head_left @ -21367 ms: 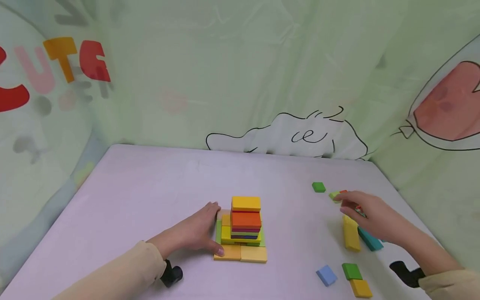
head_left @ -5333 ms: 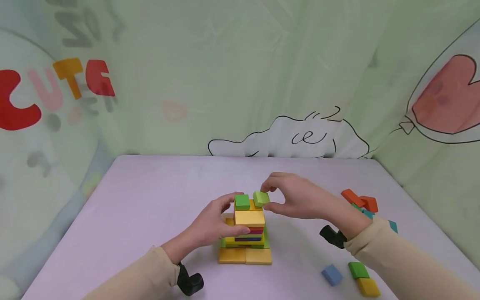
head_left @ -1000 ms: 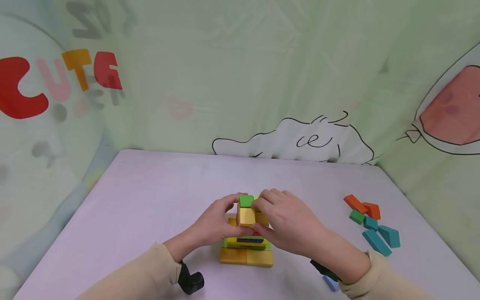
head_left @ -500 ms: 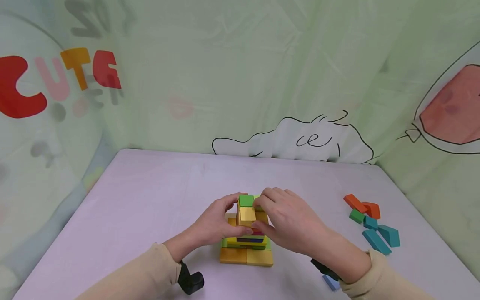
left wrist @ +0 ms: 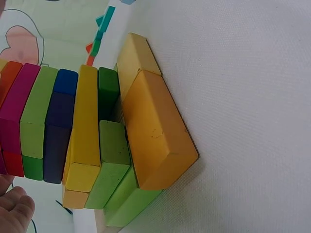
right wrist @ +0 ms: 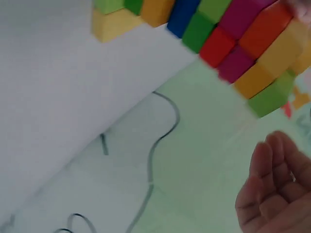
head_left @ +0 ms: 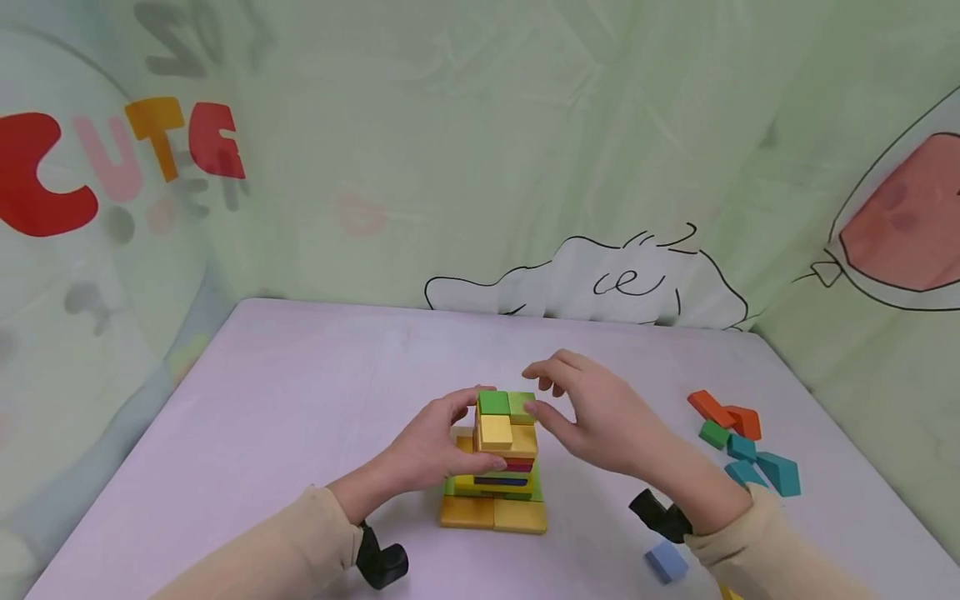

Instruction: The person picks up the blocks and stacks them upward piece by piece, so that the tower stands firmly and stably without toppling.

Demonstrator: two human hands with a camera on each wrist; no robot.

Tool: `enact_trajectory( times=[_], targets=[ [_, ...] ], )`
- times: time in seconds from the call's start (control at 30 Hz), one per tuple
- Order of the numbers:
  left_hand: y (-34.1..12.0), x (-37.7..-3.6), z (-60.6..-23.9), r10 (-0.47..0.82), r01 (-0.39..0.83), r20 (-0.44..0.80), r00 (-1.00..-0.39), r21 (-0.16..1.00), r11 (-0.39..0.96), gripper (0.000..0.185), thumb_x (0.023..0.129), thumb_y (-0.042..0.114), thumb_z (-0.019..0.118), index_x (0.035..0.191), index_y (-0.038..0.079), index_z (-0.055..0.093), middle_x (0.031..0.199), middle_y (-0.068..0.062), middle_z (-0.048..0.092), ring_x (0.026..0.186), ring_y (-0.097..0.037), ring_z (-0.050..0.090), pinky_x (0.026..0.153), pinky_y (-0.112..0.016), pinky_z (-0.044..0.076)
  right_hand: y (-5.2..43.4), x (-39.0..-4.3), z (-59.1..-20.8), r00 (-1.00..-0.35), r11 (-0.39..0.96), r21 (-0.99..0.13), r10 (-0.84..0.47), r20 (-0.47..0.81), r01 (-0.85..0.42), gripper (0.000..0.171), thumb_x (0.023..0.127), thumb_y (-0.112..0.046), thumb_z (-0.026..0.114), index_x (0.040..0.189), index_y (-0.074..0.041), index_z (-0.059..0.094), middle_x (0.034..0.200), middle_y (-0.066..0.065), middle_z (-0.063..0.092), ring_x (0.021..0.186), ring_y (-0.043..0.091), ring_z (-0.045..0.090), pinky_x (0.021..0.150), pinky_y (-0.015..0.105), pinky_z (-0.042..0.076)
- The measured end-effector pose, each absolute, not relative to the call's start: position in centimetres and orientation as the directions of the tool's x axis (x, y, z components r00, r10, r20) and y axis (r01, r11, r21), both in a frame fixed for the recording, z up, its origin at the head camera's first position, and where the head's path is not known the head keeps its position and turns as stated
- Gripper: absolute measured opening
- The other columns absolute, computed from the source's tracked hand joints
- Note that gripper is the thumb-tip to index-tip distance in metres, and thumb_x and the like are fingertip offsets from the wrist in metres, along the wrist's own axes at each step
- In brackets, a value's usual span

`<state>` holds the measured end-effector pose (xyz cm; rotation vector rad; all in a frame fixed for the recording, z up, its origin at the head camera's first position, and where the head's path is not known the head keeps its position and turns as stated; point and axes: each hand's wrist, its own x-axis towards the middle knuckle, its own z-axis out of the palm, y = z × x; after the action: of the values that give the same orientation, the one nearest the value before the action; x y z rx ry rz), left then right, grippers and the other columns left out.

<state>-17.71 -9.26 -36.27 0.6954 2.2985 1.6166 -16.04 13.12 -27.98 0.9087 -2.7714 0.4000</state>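
A tower of coloured wooden blocks (head_left: pixel 504 481) stands at the middle of the table on a base of flat yellow and green pieces. Its top carries a green block (head_left: pixel 493 403), a light green block (head_left: pixel 522 407) and, in front, a small yellow block (head_left: pixel 496 432). My left hand (head_left: pixel 431 437) holds the tower's upper part from the left, thumb across the front and fingers behind. Just right of the top is my right hand (head_left: pixel 600 417), its fingers loosely bent with nothing between them; the thumb tip is by the light green block. The right wrist view shows those fingers (right wrist: pixel 272 174) apart from the blocks.
On the right lie orange blocks (head_left: pixel 708 406), a green block (head_left: pixel 714 433) and teal blocks (head_left: pixel 780 473). A blue block (head_left: pixel 666 562) lies nearer the front, with a yellow block (head_left: pixel 729 592) partly hidden by the right sleeve. A printed curtain (head_left: pixel 480 167) encloses the table.
Earlier my right hand brought the light green block to the top; a small yellow block now sits in front there. In the last half second that hand has drawn off right, while my left stays.
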Motion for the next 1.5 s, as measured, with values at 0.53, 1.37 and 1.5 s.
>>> enact_trajectory(
  times=[0.53, 1.37, 1.5],
  targets=[
    [-9.2, -17.7, -36.3, 0.506, 0.232, 0.061, -0.861, 0.93, 0.284, 0.066, 0.083, 0.019, 0.086, 0.142, 0.01, 0.056, 0.157, -0.008, 0.05, 0.149, -0.034, 0.04, 0.124, -0.055, 0.033, 14.9, -18.0, -28.7, -0.809, 0.72, -0.412, -0.583, 0.077, -0.558, 0.027, 0.095, -0.026, 0.074, 0.117, -0.012, 0.072, 0.105, -0.005, 0.068, 0.097, 0.012, 0.058, 0.081, 0.029, 0.055],
    [-9.1, -17.6, -36.1, 0.505, 0.227, 0.054, -0.861, 0.93, 0.288, 0.067, 0.083, 0.018, 0.086, 0.143, 0.01, 0.056, 0.156, -0.008, 0.05, 0.149, -0.036, 0.04, 0.124, -0.057, 0.032, 14.9, -17.8, -28.8, -0.811, 0.721, -0.421, -0.581, 0.065, -0.55, 0.028, 0.096, -0.027, 0.073, 0.119, -0.011, 0.07, 0.104, -0.006, 0.067, 0.098, 0.012, 0.059, 0.081, 0.028, 0.055],
    [-9.1, -17.6, -36.1, 0.504, 0.231, 0.056, -0.862, 0.928, 0.291, 0.068, 0.084, 0.019, 0.086, 0.144, 0.009, 0.055, 0.155, -0.009, 0.051, 0.149, -0.038, 0.04, 0.123, -0.058, 0.032, 14.9, -17.7, -28.8, -0.815, 0.724, -0.424, -0.577, 0.06, -0.544, 0.029, 0.096, -0.027, 0.073, 0.12, -0.01, 0.07, 0.105, -0.003, 0.068, 0.099, 0.016, 0.06, 0.082, 0.029, 0.055]
  ],
)
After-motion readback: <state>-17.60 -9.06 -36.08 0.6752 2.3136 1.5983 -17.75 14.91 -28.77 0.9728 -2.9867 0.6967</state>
